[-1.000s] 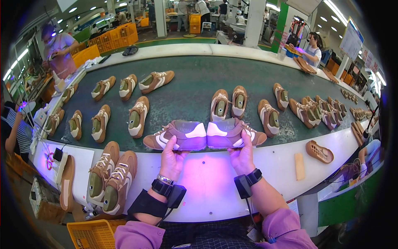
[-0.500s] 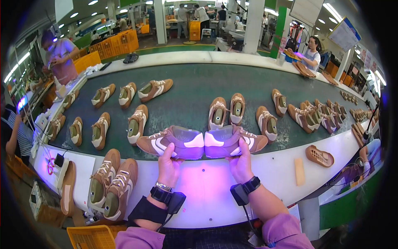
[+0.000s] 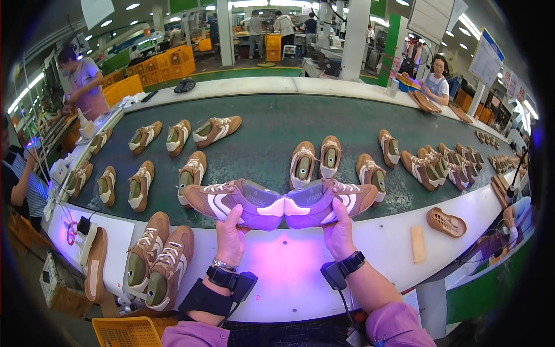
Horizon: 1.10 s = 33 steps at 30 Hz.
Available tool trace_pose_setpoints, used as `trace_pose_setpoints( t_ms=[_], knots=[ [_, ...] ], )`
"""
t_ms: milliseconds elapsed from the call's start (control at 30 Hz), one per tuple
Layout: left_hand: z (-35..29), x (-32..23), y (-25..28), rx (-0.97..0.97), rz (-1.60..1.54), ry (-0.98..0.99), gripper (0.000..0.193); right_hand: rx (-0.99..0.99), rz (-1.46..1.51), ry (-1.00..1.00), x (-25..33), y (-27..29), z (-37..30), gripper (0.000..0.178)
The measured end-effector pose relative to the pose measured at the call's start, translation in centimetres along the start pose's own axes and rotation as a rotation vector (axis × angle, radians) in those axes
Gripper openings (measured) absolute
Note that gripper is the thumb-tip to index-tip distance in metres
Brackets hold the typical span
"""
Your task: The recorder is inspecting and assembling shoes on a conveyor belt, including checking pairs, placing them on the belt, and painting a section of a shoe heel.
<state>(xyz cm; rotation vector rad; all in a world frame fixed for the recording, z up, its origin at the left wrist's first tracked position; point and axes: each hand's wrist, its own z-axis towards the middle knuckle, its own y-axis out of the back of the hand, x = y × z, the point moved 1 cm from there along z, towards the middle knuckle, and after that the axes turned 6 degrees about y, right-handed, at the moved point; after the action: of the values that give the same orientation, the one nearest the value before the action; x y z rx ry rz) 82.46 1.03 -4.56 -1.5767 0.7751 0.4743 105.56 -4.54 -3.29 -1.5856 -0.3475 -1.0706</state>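
Observation:
Two brown sneakers with white stripes and olive forms inside are held up heel to heel under purple light. My left hand grips the left sneaker, thumb on its near side and toe pointing left. Closed on the right sneaker is my right hand, with the toe pointing right. Their white heel patches touch or nearly touch in the middle. The fingers beneath the soles are mostly hidden. A finished-looking pair of sneakers stands on the white ledge to the left of my left forearm.
Several matching sneakers stand on the dark green belt beyond my hands. Loose soles lie at left; a brown sole and a tan strip lie at right. A yellow crate sits below left. Co-workers stand around the belt.
Both sneakers have tipped so more of their insides shows, and sit slightly lower in view. My hands keep their hold. The co-worker at far right has shifted posture.

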Motion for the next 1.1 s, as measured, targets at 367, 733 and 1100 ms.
trace_pose_setpoints(
  t_ms=[367,733,1100],
  knots=[
    [1.4,-0.4,-1.1,0.112,-0.177,0.134,0.037,0.047,0.226,-0.181,1.0,-0.5,-0.4,0.049],
    [7.8,0.7,7.8,-0.297,1.263,-0.625,0.065,0.269,0.192,-0.661,-1.9,-2.1,-3.4,0.058],
    [4.7,-1.2,5.3,-0.312,1.437,-0.296,0.059,0.347,0.383,-0.538,-9.4,-12.7,15.0,0.052]
  ],
)
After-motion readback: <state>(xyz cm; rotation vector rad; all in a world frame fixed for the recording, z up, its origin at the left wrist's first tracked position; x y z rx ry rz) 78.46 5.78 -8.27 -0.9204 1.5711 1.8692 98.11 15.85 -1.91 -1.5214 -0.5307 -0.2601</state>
